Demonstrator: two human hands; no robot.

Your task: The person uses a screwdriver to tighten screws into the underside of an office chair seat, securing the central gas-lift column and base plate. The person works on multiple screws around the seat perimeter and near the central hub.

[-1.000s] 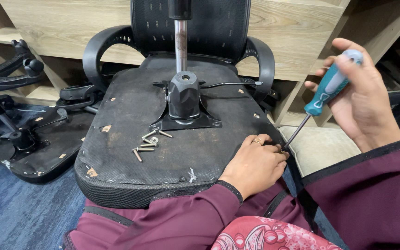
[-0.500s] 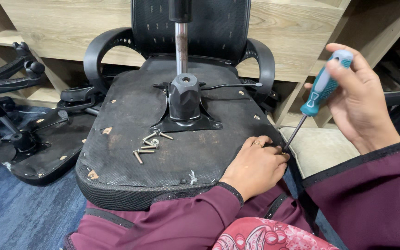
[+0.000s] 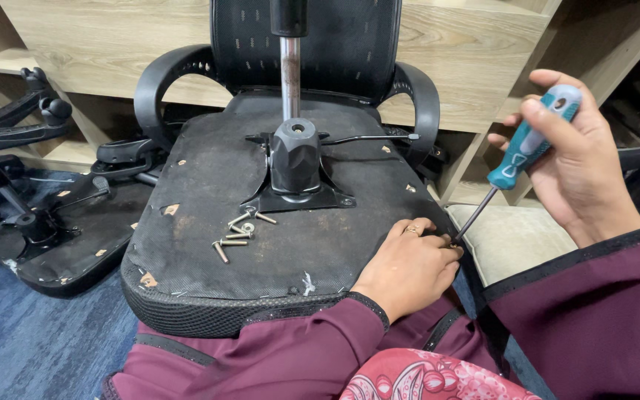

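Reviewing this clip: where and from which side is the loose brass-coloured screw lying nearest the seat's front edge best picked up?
Pinch the brass-coloured screw across its shank from above. It lies flat on the upturned black seat underside, slightly apart from the other loose screws, so its sides are free; the left hand is nearest.

We see an overturned black office-chair seat underside carrying loose brass-coloured screws, a black metal mechanism plate and our left hand at its edge.

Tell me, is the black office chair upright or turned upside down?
Upside down: the black office chair's seat underside faces up, and its metal gas cylinder points upward from the black mounting plate.
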